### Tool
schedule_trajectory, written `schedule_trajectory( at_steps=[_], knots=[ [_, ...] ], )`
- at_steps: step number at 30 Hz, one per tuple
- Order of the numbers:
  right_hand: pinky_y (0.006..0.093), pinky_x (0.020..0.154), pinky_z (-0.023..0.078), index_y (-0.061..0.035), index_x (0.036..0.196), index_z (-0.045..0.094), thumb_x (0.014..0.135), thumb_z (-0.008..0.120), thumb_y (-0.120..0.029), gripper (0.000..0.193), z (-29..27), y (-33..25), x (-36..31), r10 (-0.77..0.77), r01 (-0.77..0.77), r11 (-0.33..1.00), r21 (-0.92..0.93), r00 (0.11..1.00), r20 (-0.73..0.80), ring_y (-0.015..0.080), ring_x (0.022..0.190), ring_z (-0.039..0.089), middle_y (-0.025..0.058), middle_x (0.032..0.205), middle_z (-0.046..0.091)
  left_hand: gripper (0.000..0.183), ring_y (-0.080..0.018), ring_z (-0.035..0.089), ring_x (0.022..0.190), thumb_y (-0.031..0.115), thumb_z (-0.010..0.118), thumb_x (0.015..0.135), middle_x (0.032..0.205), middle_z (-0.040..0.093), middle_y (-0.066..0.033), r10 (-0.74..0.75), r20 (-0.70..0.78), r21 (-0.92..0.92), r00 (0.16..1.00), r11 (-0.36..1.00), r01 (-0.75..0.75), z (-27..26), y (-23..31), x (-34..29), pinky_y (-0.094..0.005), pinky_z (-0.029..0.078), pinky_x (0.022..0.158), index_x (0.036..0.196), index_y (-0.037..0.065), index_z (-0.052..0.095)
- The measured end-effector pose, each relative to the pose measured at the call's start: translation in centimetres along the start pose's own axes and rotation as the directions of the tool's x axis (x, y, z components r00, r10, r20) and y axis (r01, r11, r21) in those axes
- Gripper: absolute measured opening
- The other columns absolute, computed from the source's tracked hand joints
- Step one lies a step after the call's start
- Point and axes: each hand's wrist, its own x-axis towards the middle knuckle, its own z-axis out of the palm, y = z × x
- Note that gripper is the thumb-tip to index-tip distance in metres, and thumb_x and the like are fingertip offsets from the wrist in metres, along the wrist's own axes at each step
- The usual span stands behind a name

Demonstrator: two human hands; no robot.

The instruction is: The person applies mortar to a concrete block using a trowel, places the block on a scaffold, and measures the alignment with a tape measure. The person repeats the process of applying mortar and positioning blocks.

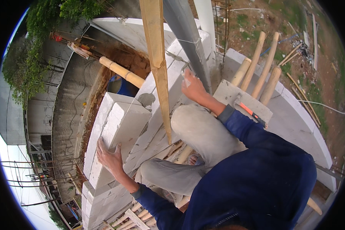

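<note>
Block wall under construction, viewed from above; parts listed from largest to smallest. The white wall (166,82) curves across the view in front of the seated person, its left stretch standing a course higher. A grey post (184,36) rises beside its far stretch, and a wooden plank (157,50) slants across it, between the two hands. The end block (128,122) of the higher course lies to the left, with a blue bucket (122,86) just beyond the wall. To the right, a pale board (227,93) bears a hammer (252,112) with an orange grip. The left hand (112,156), fingers spread, rests over the upper edge of the higher course, gripping nothing outright. The right hand (193,86) is closed round the handle of a trowel (177,57), whose blade lies at the wall's lower top, just beside the post; whether it carries mortar cannot be told. The step in hand appears to be dressing this lower top. The next stroke would seem to call for a level blade, kept clear of post and plank, with the left hand as a brace.
</note>
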Motion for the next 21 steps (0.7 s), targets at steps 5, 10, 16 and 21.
schedule_trajectory(
  at_steps=[5,10,16,21],
  knots=[
    [0.062,0.084,0.055,0.0002,0.119,0.039,0.093,0.061,-0.01,0.035,-0.1,-1.0,0.0,-0.018,0.017,0.999,-0.051,1.0,-0.02,0.0541,0.095,0.068,0.0316,0.113,0.062,0.091,-0.0404,0.055,0.136,0.026,0.096,0.068,0.149,0.06,-0.0173,0.008,-0.003,0.021,1.0,1.0,-0.008,-0.5,0.4,-0.1,-0.0528,0.044,0.112,0.148,0.008,0.056],
    [0.0604,0.083,0.056,-0.0008,0.121,0.039,0.091,0.065,-0.009,0.041,0.0,-1.1,-0.4,-0.038,0.036,0.999,-0.034,0.998,-0.046,0.0526,0.094,0.069,0.03,0.111,0.062,0.095,-0.0395,0.053,0.138,0.033,0.096,0.069,0.15,0.059,-0.0163,-0.028,0.022,0.048,0.999,0.999,0.027,-0.7,0.8,0.3,-0.0532,0.042,0.113,0.151,0.009,0.055],
    [0.0596,0.084,0.057,-0.0031,0.123,0.039,0.087,0.07,-0.009,0.048,0.2,-1.1,-1.4,-0.04,0.039,0.998,-0.042,0.999,-0.02,0.0512,0.095,0.07,0.0286,0.114,0.061,0.095,-0.0407,0.054,0.136,0.033,0.096,0.068,0.149,0.059,-0.0179,-0.023,0.025,0.055,0.999,0.998,0.022,-0.8,0.8,0.2,-0.053,0.042,0.113,0.15,0.007,0.055],
    [0.0596,0.088,0.056,-0.0024,0.132,0.038,0.086,0.071,-0.011,0.057,0.8,-0.9,-0.9,0.042,-0.041,0.997,-0.06,0.999,0.022,0.0516,0.1,0.069,0.0275,0.119,0.06,0.094,-0.0404,0.054,0.136,0.03,0.097,0.067,0.148,0.059,-0.018,-0.003,0.035,0.007,0.999,1.0,0.003,-0.7,0.5,0.3,-0.0531,0.042,0.112,0.149,0.007,0.056]
  ],
)
